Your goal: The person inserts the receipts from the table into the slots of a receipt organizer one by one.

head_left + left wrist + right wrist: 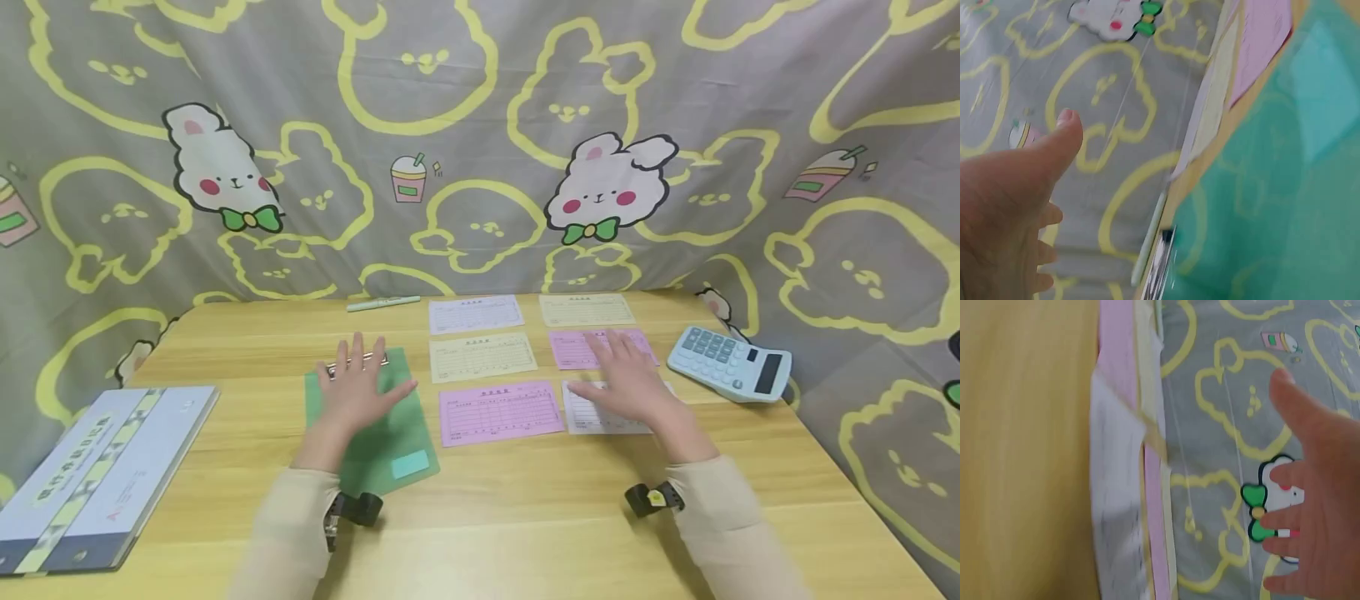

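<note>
Left grip (358, 395) above green clipboard (388, 432)

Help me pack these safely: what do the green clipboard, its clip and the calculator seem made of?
Clipboard: probably glossy plastic; the patterned curtain faintly reflects in it.
Clip: likely polished metal, from its silvery shine.
Calculator: apparently smooth, hard plastic, judging by its even, pale-blue, rounded casing.

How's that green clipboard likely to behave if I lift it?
The green clipboard is probably light and fairly stiff, as it looks thin and lies flat. Its metal clip may make that end heavier. The glossy surface, mirroring the patterned curtain in the left wrist view, could feel slippery.
</note>
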Motion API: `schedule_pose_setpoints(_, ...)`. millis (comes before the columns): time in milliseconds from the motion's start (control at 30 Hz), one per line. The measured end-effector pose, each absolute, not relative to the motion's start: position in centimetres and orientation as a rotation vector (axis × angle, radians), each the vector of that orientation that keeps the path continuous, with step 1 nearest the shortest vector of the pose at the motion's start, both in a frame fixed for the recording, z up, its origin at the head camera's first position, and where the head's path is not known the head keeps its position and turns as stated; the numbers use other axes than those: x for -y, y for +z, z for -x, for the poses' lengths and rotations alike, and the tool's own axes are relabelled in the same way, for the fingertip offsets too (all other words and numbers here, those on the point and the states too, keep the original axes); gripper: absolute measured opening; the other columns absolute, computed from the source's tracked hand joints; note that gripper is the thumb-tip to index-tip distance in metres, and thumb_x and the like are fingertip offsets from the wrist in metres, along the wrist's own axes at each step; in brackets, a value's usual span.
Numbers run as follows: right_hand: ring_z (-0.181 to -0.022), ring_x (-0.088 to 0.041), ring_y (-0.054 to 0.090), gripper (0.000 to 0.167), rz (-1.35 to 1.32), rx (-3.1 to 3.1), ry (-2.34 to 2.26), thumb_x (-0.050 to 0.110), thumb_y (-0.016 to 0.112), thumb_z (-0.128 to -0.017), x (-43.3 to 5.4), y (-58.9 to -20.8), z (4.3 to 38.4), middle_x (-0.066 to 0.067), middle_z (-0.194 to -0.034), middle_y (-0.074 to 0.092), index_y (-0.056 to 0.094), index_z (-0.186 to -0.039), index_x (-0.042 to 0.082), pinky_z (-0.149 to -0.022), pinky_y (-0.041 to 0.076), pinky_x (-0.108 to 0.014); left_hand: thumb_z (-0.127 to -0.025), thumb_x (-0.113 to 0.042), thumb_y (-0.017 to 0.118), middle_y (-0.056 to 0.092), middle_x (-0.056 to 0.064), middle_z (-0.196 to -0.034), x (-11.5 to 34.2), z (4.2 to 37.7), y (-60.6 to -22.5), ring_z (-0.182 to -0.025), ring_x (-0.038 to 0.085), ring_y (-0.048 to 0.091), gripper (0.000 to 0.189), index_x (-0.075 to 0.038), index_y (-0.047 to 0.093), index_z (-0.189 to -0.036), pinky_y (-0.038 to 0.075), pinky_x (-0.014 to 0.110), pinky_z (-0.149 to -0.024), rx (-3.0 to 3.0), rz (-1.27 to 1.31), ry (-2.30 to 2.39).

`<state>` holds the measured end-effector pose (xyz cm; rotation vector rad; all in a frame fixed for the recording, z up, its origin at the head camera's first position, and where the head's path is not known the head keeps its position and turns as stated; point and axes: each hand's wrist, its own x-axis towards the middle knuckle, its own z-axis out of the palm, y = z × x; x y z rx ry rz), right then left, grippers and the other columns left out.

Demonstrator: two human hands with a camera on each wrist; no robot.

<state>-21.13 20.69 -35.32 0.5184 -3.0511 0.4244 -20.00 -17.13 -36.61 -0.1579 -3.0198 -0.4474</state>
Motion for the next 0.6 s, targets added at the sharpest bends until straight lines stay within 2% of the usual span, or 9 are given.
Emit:
schedule_pose_setpoints(133,-0.123,-0.042,0.008,0.084,-0.560,2.996,0.510,0.057,0.048,-0.078,-23.1,-35.7,20.6,-0.027,-0.136,0.015,0.022,-0.135,0.002,-0.094,0.008,-0.056,-0.076,-0.066,0.038,-0.002,0.025,-0.139,20.1,20.4,-36.6,-0.123,0.042,-0.004,0.090,-0.006,0.011,-0.138,-0.003,0.063,-0.088,3.004,0.116,-0.585)
schedule_pose_setpoints(333,-0.121,-0.043,0.016,0.076,-0.521,2.919,0.813,0.041,0.059,-0.078,-26.0,-37.0,20.3,-0.027,-0.134,0.020,0.027,-0.132,-0.003,-0.093,0.014,-0.055,-0.083,-0.049,0.047,0.010,0.027,-0.137,23.3,22.7,-37.4,-0.122,0.043,0.010,0.079,0.001,0.016,-0.136,0.010,0.057,-0.093,2.898,0.163,-0.936)
schedule_pose_setpoints(500,-0.120,-0.044,0.017,0.073,-0.435,2.897,1.034,0.037,0.059,-0.080,-27.7,-38.1,20.3,-0.027,-0.134,0.021,0.027,-0.133,-0.002,-0.093,0.014,-0.056,-0.083,-0.048,0.048,0.022,0.024,-0.135,23.9,23.8,-37.9,-0.121,0.040,0.019,0.076,0.001,0.021,-0.135,0.019,0.051,-0.094,2.863,0.155,-1.183)
schedule_pose_setpoints(600,-0.119,-0.045,0.018,0.072,-0.386,2.893,1.082,0.037,0.058,-0.080,-28.6,-38.8,20.3,-0.028,-0.132,0.023,0.028,-0.132,-0.002,-0.093,0.014,-0.056,-0.082,-0.047,0.049,0.024,0.024,-0.134,23.7,24.2,-38.1,-0.120,0.040,0.023,0.075,0.000,0.024,-0.134,0.022,0.050,-0.094,2.872,0.145,-1.237)
